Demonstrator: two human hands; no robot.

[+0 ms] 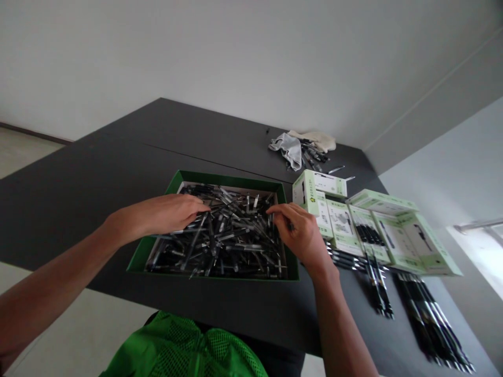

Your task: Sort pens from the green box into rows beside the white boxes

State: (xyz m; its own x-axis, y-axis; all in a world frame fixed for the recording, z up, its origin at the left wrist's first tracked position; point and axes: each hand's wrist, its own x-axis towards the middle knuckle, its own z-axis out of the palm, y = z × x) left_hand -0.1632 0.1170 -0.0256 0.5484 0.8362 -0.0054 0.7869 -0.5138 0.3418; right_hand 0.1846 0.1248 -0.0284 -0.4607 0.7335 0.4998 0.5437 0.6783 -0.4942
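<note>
A green tray (170, 184) full of several black and silver pens (231, 238) sits on the dark table in front of me. My left hand (171, 212) lies over the pens at the tray's upper left, fingers stretched flat and pressed on them. At the tray's right side my right hand (301, 230) has its fingers curled in a pinch among the pens; what they hold is too small to make out.
Several white and green pen boxes (373, 225) lie in a row right of the tray, some open. Black pens (428, 319) lie in bundles before them. A grey cloth (288, 146) and loose pens rest far back. The table (98, 178) ends close to my green-clad body.
</note>
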